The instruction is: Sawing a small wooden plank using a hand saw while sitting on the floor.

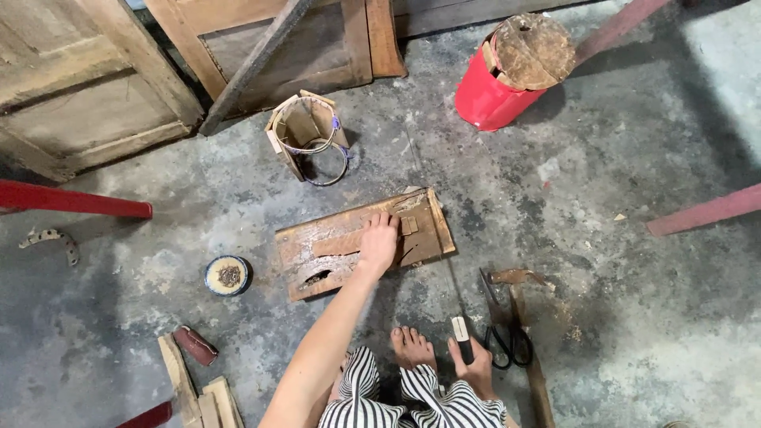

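On the floor (618, 317), the left hand (378, 244) lies flat with fingers spread on the wooden board (317, 246), whose long axis runs left to right, tilted slightly up to the right. Nearer the body and to the right, the right hand (473, 371) is closed around a knife handle (461, 333), blade pointing away past the board's right end, with scissors (507, 337) and a hammer (523, 317) just beside it.

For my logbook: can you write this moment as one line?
left hand: pressing wooden board on floor | right hand: gripping knife handle | nearby: scissors, hammer, red bucket
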